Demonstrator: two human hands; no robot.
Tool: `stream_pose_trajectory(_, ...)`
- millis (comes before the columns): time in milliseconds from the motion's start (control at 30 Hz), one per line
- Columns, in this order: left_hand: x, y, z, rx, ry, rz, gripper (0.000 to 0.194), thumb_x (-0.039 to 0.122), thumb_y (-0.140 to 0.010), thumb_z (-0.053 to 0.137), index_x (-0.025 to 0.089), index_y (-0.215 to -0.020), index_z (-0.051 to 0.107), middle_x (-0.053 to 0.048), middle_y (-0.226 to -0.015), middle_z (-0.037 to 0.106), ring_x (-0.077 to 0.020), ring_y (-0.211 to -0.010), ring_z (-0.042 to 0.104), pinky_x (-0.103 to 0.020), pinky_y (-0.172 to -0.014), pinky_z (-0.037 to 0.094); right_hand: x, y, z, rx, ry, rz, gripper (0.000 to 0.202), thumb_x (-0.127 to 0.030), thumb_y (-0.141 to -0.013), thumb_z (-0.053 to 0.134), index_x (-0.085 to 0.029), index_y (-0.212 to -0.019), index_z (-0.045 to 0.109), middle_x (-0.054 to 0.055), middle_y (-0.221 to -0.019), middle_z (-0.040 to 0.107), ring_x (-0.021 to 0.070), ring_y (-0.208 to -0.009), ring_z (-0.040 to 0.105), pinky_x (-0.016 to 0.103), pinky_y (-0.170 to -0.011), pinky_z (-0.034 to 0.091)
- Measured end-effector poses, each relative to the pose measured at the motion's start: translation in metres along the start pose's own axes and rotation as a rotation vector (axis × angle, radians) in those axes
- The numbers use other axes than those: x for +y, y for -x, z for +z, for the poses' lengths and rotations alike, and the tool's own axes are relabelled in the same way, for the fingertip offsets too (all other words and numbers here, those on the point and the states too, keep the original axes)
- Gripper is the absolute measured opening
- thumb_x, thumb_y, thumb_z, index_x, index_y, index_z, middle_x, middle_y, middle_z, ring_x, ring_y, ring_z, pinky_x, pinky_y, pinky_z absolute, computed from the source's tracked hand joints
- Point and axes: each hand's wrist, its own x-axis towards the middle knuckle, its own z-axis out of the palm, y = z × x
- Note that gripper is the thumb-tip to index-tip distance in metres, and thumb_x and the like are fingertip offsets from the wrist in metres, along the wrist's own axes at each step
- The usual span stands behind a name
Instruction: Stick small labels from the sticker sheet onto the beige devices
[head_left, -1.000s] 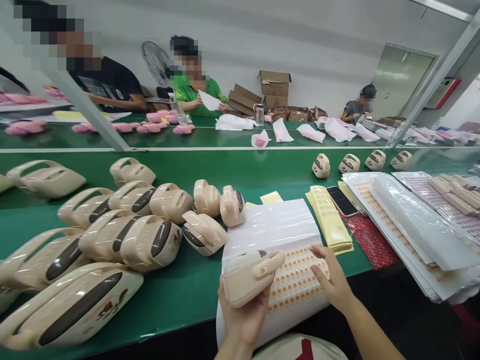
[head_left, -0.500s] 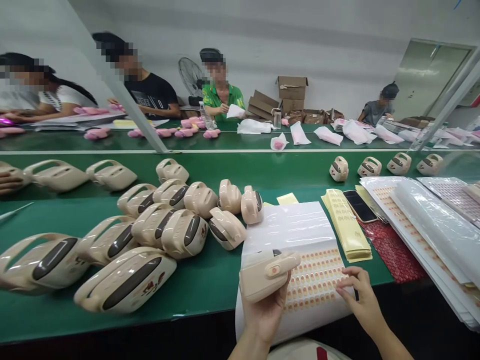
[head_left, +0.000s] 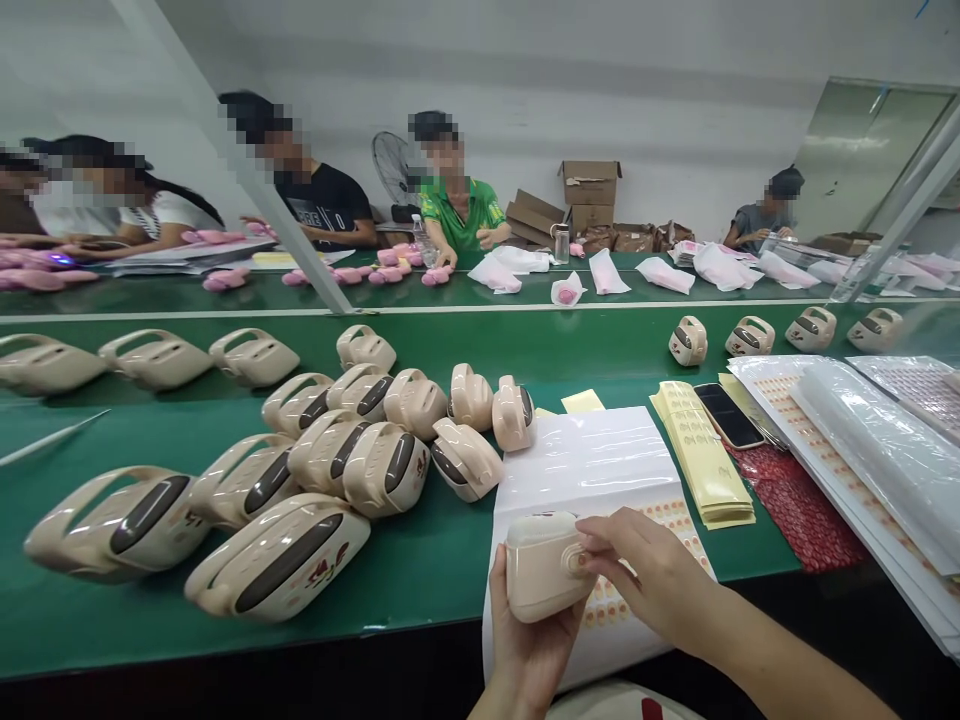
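My left hand (head_left: 531, 635) grips a cream plastic handled case (head_left: 541, 580) from below, tilted above a sheet of small orange stickers (head_left: 604, 612). The case has a rounded knob at its right end. There the thumb and fingers of my right hand (head_left: 637, 560) are pinched together, with a small orange sticker (head_left: 581, 561) at their tips. The fingers partly hide the sticker and the knob. The sticker sheet lies under both hands, its upper part white and glossy.
Several cream cases with dark panels (head_left: 300, 560) crowd the left of the green table (head_left: 420, 590). On the right are yellow sticker strips (head_left: 701, 455), a phone (head_left: 727, 415), red bubble wrap (head_left: 810, 520) and stacked sheets (head_left: 847, 460). Co-workers sit across the conveyor (head_left: 510, 335).
My right hand has moved left from the sticker sheet to the case's knob. My left hand has turned the case. A far co-worker in green has put down a white wrapped piece.
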Motion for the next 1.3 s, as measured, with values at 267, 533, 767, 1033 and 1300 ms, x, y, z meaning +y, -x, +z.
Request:
stream_pose_trajectory(267, 0.006, 0.001, 0.003, 0.032, -0.035, -0.033, 0.029, 0.034, -0.085, 0.048, 0.016, -0.092, 0.070, -0.011, -0.095, 0.072, -0.0210, -0.082, 0.067, -0.031, -0.072, 0.053, -0.013, 0.000, -0.003, -0.064, 0.238, -0.107, 0.029, -0.009, -0.088, 0.032, -0.014, -0.111, 0.048, 0.008, -0.075, 0.060, 0.0195, -0.066, 0.055, 0.030, -0.055, 0.048)
stream_pose_trajectory(533, 0.016, 0.002, 0.013, -0.057, -0.087, -0.084, 0.031, 0.035, -0.086, 0.047, 0.017, -0.094, 0.070, -0.010, -0.093, 0.073, -0.0213, -0.083, 0.067, -0.031, -0.072, 0.053, -0.020, 0.000, -0.004, -0.041, 0.256, -0.137, 0.036, -0.004, -0.081, 0.033, -0.017, -0.113, 0.043, 0.008, -0.074, 0.058, 0.0199, -0.064, 0.053, 0.028, -0.052, 0.046)
stream_pose_trajectory(767, 0.024, 0.002, 0.005, -0.046, -0.150, -0.019, 0.030, 0.035, -0.087, 0.046, 0.020, -0.101, 0.068, -0.010, -0.099, 0.071, -0.0225, -0.084, 0.067, -0.033, -0.074, 0.053, -0.011, 0.000, 0.004, -0.047, 0.149, -0.031, 0.031, -0.005, -0.082, 0.034, -0.019, -0.106, 0.050, 0.008, -0.078, 0.058, 0.0189, -0.067, 0.054, 0.029, -0.056, 0.047)
stream_pose_trajectory(1033, 0.020, 0.003, 0.004, -0.072, -0.121, -0.073, 0.032, 0.037, -0.087, 0.045, 0.020, -0.107, 0.063, -0.011, -0.108, 0.067, -0.0227, -0.094, 0.064, -0.035, -0.081, 0.049, 0.013, -0.009, -0.003, -0.085, -0.532, 0.397, 0.024, -0.024, -0.086, 0.043, -0.022, -0.110, 0.048, 0.002, -0.082, 0.060, 0.0145, -0.078, 0.058, 0.030, -0.071, 0.049)
stream_pose_trajectory(1300, 0.033, 0.011, 0.014, -0.027, -0.898, 0.574, 0.092, 0.009, -0.032, 0.084, 0.023, -0.118, 0.055, -0.005, -0.108, 0.065, -0.0268, -0.099, 0.058, -0.031, -0.087, 0.045, 0.014, -0.012, -0.022, 0.210, -0.522, 0.467, 0.024, -0.045, -0.075, 0.061, -0.021, -0.074, 0.062, 0.000, -0.070, 0.052, 0.0132, -0.063, 0.048, 0.029, -0.062, 0.044)
